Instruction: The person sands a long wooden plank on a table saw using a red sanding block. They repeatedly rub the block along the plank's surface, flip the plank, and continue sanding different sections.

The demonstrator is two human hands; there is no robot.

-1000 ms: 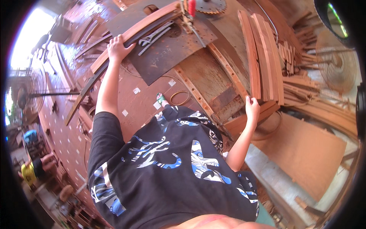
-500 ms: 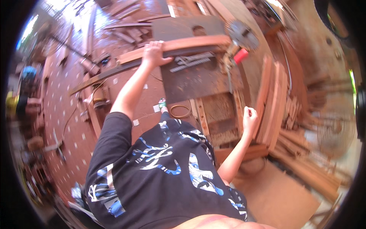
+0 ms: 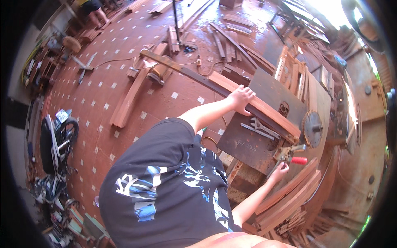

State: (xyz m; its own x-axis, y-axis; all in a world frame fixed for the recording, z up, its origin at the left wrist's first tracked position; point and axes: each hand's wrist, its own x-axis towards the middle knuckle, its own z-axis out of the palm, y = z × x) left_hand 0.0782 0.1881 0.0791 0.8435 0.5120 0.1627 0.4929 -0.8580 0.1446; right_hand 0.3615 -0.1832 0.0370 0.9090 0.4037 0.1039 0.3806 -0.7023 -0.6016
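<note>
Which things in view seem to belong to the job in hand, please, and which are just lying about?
Seemingly in the job:
strip, under the left hand
long bar, along the strip
clamp, by the right hand

Probably just lying about:
wrench, on the metal plate
boards, on the floor
motorbike, far left

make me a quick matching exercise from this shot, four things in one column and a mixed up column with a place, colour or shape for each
Column one
1. left hand
2. adjustable wrench
3. clamp handle
4. saw blade

Column two
A. lying on the dark metal plate
B. round, with a toothed rim
C. bright red
D. on the long wooden piece

Right pairs: 1-D, 2-A, 3-C, 4-B
</note>
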